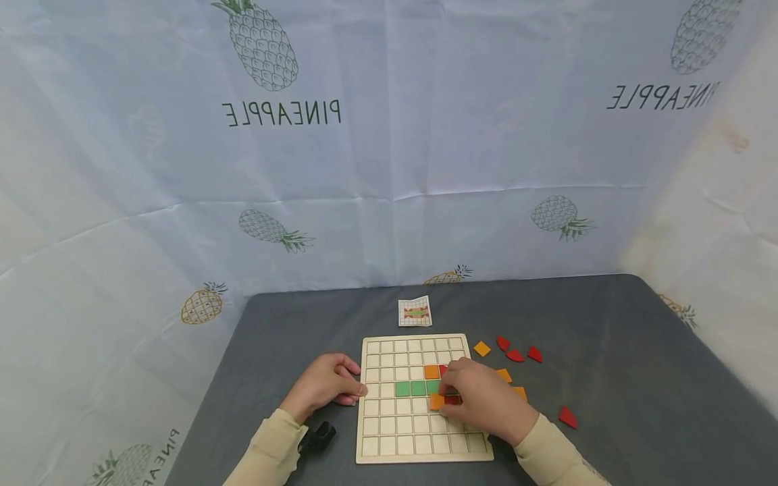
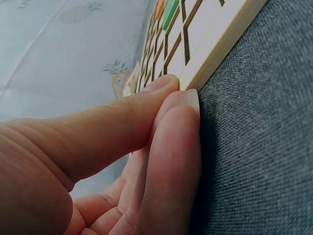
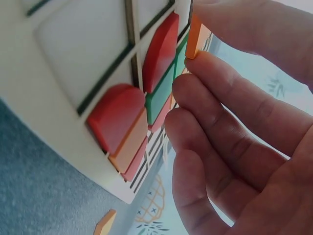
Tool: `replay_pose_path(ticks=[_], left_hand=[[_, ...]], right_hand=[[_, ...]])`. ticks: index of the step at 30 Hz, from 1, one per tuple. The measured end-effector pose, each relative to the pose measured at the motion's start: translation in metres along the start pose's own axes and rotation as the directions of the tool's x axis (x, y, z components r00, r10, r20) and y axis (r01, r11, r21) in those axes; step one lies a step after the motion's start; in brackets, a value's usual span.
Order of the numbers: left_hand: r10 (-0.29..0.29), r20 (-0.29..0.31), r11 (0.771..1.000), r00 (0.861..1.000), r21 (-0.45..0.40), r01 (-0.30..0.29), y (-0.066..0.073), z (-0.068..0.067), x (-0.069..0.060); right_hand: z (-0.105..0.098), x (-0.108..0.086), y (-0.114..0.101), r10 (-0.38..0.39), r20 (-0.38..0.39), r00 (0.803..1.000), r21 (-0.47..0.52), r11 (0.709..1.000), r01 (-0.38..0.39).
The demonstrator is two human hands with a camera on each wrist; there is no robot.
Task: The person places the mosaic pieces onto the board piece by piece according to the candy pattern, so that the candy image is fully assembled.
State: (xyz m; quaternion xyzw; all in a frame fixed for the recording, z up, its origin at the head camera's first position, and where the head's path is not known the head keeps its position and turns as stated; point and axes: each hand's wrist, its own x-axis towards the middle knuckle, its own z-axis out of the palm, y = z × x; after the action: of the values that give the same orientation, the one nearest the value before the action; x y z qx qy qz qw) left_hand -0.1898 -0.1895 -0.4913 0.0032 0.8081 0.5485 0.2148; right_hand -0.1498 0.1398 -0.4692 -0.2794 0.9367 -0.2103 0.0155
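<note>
Orange tile point(image 3: 194, 41) pinched by fingers of the right hand point(image 1: 486, 399) at the board point(image 1: 379, 445); lowered crookedly, it could knock nearby green tiles point(image 1: 418, 388) askew. The left hand point(image 1: 325, 383) pinches the board's edge.

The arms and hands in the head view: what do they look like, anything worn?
The person's left hand and right hand are bare, without gloves. A long, pale-yellow fabric left sleeve and matching right sleeve cover the arms. Small dark markings show on the right sleeve. A black, rounded object sits by the left cuff, perhaps worn.
</note>
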Motion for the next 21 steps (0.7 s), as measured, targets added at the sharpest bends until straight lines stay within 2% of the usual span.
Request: replay_pose_path(ticks=[21], left_hand=[[-0.012, -0.007, 1.000, 1.000, 0.000, 0.012, 0.0030, 0.0005, -0.0013]], right_hand=[[0.0063, 0.0012, -0.0063, -0.023, -0.020, 1.000, -0.030, 0.999, 0.022]])
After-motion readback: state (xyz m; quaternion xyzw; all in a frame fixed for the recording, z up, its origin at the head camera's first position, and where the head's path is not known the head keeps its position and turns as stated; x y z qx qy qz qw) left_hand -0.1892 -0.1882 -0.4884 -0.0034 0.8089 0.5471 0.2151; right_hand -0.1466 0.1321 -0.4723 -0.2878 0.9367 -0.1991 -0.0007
